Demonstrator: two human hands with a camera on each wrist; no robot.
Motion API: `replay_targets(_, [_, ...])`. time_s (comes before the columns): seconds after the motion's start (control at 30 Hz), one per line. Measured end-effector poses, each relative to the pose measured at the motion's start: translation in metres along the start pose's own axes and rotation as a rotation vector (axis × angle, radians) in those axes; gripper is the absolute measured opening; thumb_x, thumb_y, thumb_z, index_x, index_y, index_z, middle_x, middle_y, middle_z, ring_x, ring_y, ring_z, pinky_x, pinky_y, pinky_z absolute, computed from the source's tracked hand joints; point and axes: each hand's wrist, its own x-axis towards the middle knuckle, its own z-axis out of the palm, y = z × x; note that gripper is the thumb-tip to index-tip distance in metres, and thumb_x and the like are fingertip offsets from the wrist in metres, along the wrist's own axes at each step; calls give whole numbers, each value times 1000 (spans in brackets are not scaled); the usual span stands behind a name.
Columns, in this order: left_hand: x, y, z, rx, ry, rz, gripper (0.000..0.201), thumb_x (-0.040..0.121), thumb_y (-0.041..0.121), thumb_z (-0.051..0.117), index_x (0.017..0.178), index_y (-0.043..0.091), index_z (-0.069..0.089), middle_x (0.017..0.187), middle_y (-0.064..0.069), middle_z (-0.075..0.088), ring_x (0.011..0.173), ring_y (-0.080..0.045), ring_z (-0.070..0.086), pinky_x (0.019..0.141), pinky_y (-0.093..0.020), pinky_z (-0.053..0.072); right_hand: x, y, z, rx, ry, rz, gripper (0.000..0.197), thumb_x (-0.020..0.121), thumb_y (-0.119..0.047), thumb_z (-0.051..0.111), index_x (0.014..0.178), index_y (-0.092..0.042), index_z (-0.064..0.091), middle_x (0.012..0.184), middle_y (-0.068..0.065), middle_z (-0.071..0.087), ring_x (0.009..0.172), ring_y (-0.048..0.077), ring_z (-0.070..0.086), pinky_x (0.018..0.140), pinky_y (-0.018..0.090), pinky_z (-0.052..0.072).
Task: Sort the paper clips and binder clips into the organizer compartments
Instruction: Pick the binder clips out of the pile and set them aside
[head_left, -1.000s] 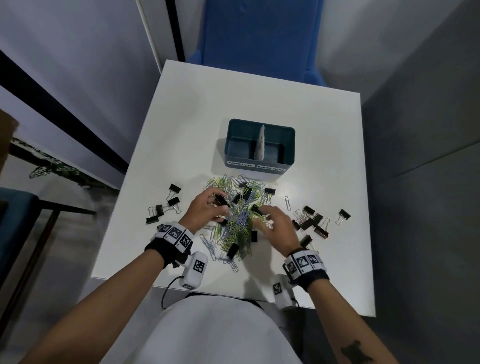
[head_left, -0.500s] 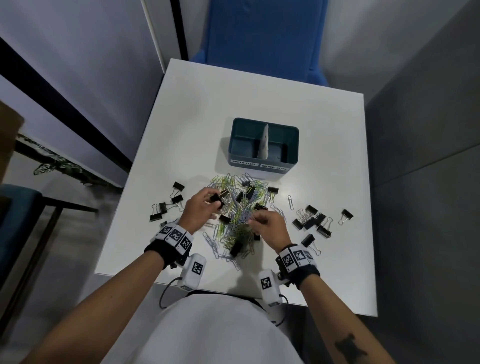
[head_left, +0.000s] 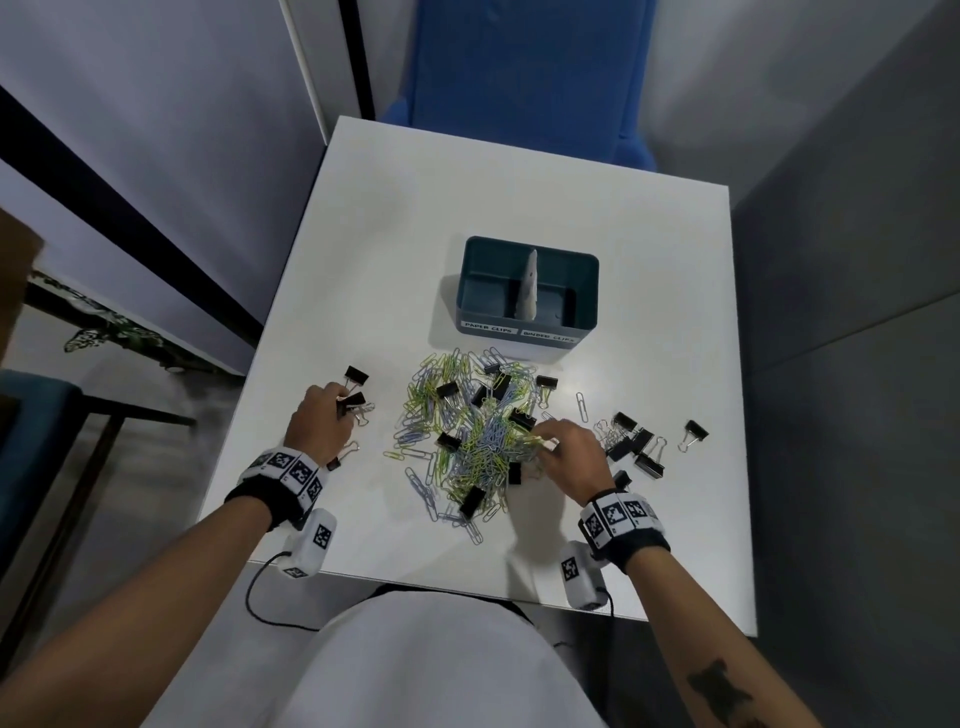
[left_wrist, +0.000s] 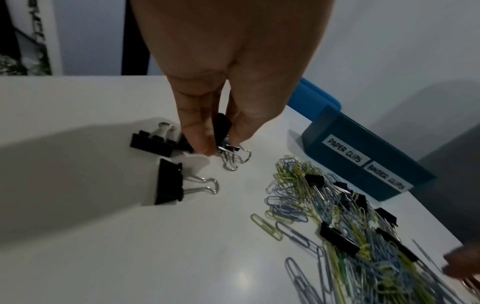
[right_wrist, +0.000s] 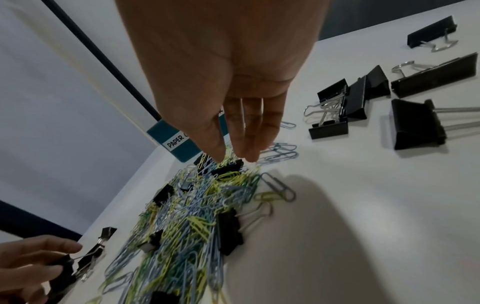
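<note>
Since the earlier frames the left hand (head_left: 319, 423) had drawn away from the middle pile toward the tabletop's left edge, carrying a black binder clip (left_wrist: 222, 128) that it pinched between thumb and fingertips, low over the small group of binder clips (head_left: 356, 375) lying there. Further right, the mixed pile of paper clips (head_left: 470, 431), with several black binder clips tangled in it, sat mid-table, just in front of the teal organizer (head_left: 527, 291), whose two compartments looked empty as far as the head view showed. The right hand (head_left: 571, 457) had stayed at the pile's right side, fingers reaching down with the tips on a black clip among the wires; whether it had a grip could not be told. Nearer the right edge lay another cluster of binder clips (head_left: 636, 444). By my judgement the step in hand was pre-sorting: pulling binder clips out to each side before anything went into the organizer. The next move would call for setting down the pinched clip, or carrying it to the right compartment, and freeing the next clip without dragging paper clips along. Only the left wrist view showed the pinch and both labels, PAPER CLIPS left and BINDER CLIPS right; only the head view showed inside the compartments; the right wrist view alone showed the fingertips at the clip.
</note>
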Motion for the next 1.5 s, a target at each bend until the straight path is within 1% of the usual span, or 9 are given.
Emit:
replay_targets(0.17, [-10,32,7,115,73,206,34,85,8,59,118,13,56,123,-10,46,87,-32,60,62,-39,49,25,6,-12,-123,27,-9,27,89,-11,61,115,-17,64,112,8,62,99,25,58,83,35,50])
replay_targets(0.27, [-14,66,13,182,83,351,36,82,2,63,117,9,56,122,-11,49,83,-23,56,48,-27,40,44,2,-18,-212,1,-29,37,88,-8,58,124,-16,58,126,11,55,112,28,51,87,37,48])
replay_targets(0.5, [3,102,50,213,-102,527,40,84,1,58,122,11,53,112,-9,52,97,-25,51,59,-32,50,71,0,-15,-376,-112,-56,67,71,4,66,132,-20,50,148,12,36,118,34,45,92,44,51])
replay_targets(0.67, [-2,111,66,322,-133,586,62,70,-8,70,126,9,50,116,-13,54,96,-29,55,53,-26,45,62,3,-1,-361,-55,-28,62,72,10,66,129,-14,55,131,13,49,114,32,45,82,44,55])
replay_targets(0.9, [-5,118,72,200,-113,514,42,77,-6,69,111,9,52,104,-9,57,75,-16,54,60,-23,52,57,3,2,-252,23,59,36,77,6,63,109,-8,54,103,12,53,89,30,52,60,33,44])
replay_targets(1.07, [-7,117,67,133,-97,524,30,82,2,69,104,10,52,109,-9,54,78,-14,54,61,-23,54,53,11,-10,-141,55,60,17,82,-9,67,91,-14,53,92,4,55,78,23,54,59,31,46])
replay_targets(1.2, [-10,113,59,101,-96,538,18,87,8,67,99,13,54,91,-4,58,67,-12,51,59,-22,51,48,22,-34,74,157,186,14,82,-15,73,91,-14,62,89,-2,58,76,14,56,58,15,37])
replay_targets(1.37, [-12,116,45,-23,-58,576,20,86,19,69,99,15,55,91,0,65,74,-17,61,65,-28,53,35,52,-66,269,94,243,13,76,-13,79,83,-17,69,72,0,64,65,16,60,61,25,47])
replay_targets(1.5, [-4,106,30,-106,29,545,16,89,22,65,104,16,63,98,2,67,79,-14,61,68,-27,52,31,75,-73,134,136,318,12,76,-11,74,81,-21,71,72,2,66,73,22,63,67,28,48])
